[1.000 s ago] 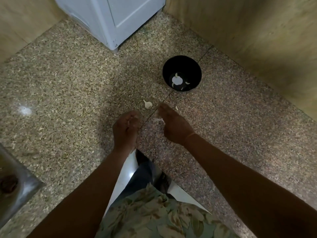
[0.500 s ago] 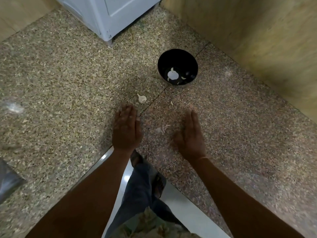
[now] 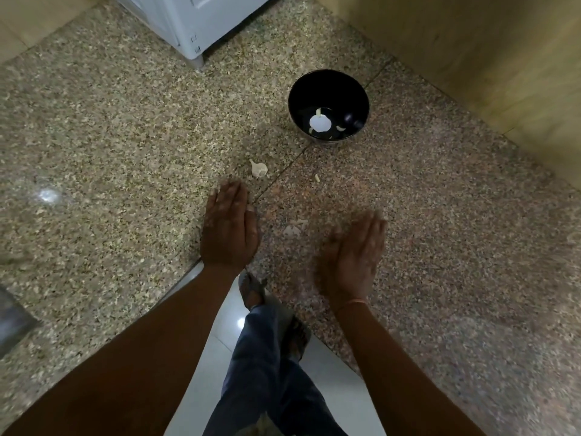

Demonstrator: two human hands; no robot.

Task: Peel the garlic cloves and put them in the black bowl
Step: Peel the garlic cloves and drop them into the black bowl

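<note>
Nearest me, both hands hover flat over the granite counter (image 3: 125, 152), holding nothing: the left hand (image 3: 228, 228) is palm down, and the right hand (image 3: 352, 256) is blurred with its fingers straight. Papery peel scraps (image 3: 294, 228) lie between them. Just beyond the left fingertips sits an unpeeled garlic clove (image 3: 259, 169), and farther off to the right the black bowl (image 3: 301, 92) holds pale garlic pieces (image 3: 320, 122). I'd guess a careless sweep could flick that clove off the near edge, or brush skins toward the bowl.

One black bowl (image 3: 309, 89), one left hand (image 3: 228, 228), one right hand (image 3: 352, 256), one unpeeled garlic clove (image 3: 259, 169), one small pale chip (image 3: 317, 178), two loose skin scraps (image 3: 294, 229), garlic pieces (image 3: 341, 129) in the bowl too blurred to count, one white appliance (image 3: 191, 23)
</note>
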